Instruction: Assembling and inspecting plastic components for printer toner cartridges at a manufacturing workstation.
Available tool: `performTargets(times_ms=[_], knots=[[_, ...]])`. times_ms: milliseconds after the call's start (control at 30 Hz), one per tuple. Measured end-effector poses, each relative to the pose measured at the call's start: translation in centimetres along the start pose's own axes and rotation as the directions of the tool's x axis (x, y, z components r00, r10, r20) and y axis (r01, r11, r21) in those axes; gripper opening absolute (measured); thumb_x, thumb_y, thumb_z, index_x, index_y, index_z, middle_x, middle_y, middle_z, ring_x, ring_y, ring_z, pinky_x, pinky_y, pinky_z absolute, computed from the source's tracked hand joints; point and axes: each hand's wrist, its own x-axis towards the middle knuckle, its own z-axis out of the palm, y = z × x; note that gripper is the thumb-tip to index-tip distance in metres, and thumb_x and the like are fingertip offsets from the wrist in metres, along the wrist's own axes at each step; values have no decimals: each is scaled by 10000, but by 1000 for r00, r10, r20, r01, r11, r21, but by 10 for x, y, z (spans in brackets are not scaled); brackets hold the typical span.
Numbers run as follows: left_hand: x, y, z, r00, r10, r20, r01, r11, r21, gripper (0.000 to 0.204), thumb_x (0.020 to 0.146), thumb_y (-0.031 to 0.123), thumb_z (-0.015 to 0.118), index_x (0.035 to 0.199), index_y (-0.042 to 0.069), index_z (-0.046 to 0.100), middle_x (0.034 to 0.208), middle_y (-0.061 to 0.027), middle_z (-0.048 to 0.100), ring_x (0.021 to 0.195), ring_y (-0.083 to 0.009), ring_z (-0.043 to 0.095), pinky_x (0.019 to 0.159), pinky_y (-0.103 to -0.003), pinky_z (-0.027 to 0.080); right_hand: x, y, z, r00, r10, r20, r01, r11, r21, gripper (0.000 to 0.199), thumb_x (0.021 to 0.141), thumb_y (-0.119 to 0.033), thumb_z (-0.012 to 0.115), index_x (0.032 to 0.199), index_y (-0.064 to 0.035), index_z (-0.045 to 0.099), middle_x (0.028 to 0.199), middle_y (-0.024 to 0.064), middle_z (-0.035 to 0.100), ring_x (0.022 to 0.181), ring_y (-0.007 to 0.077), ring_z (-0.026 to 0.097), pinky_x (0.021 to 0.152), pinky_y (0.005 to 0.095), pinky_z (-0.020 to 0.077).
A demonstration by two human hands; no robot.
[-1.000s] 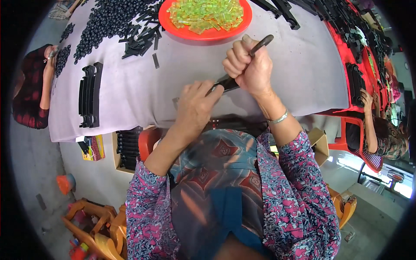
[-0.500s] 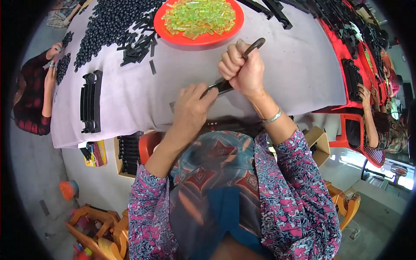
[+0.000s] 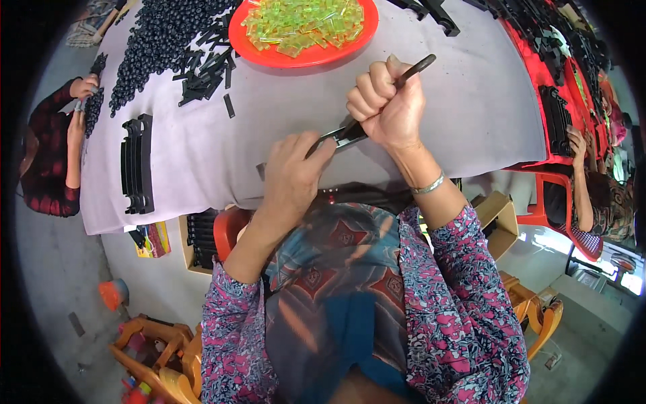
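Note:
My right hand (image 3: 393, 101) is closed in a fist around a long dark handle (image 3: 418, 70), its rounded end sticking out above the thumb. From under the fist a black bar (image 3: 350, 133) with a shiny edge slants down to my left hand (image 3: 294, 165). The left fingers and thumb are closed on that bar's lower end and cover most of it. Whether handle and bar are one piece or two, I cannot tell. Both hands are over the near edge of the pale cloth (image 3: 471, 121).
A red plate (image 3: 235, 48) of yellow-green clear pieces (image 3: 303, 27) stands ahead. To its left lie small black round parts (image 3: 158, 40) and black strips (image 3: 202, 74). Several hooked black bars (image 3: 138, 165) lie at left. Other people's hands (image 3: 84, 87) work at both sides.
My right fist and the handle have shifted slightly right. My left hand keeps its hold on the bar. The whole view has tilted and shifted a little.

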Motion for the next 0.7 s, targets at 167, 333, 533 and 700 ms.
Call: performTargets(times_ms=[167,333,533,700], knots=[[-1,2,-1,1000,-17,5,17,1000,-1,284,823,15,681,1103,54,695,1046,-115,622,939,-305,606,801,-411,442,1,1,-3,1000,19,12,-19,1000,-9,493,1022,-452,344,630,-171,243,538,-36,202,473,115,156,451,302,152],[-1,1,1,1000,-8,-5,8,1000,10,242,846,56,667,1087,61,696,1036,-96,597,920,-292,578,799,-422,435,1,1,-1,999,12,-38,-11,1000,16,513,1021,-439,375,596,-187,240,519,-47,181,471,115,125,443,308,130],[-3,2,4,1000,-2,-29,3,1000,20,225,859,58,648,1079,58,695,1053,-92,600,940,-284,582,822,-423,431,1,3,-1,995,0,-97,4,999,50,512,1015,-445,378,596,-189,232,518,-48,177,467,112,123,439,310,125],[-3,2,5,1000,3,-23,-2,999,52,227,866,69,644,1089,62,691,1057,-81,602,946,-274,585,828,-416,428,1,4,-8,997,-7,-75,11,998,59,514,1033,-505,317,640,-182,242,543,-46,179,467,107,133,439,301,130]])
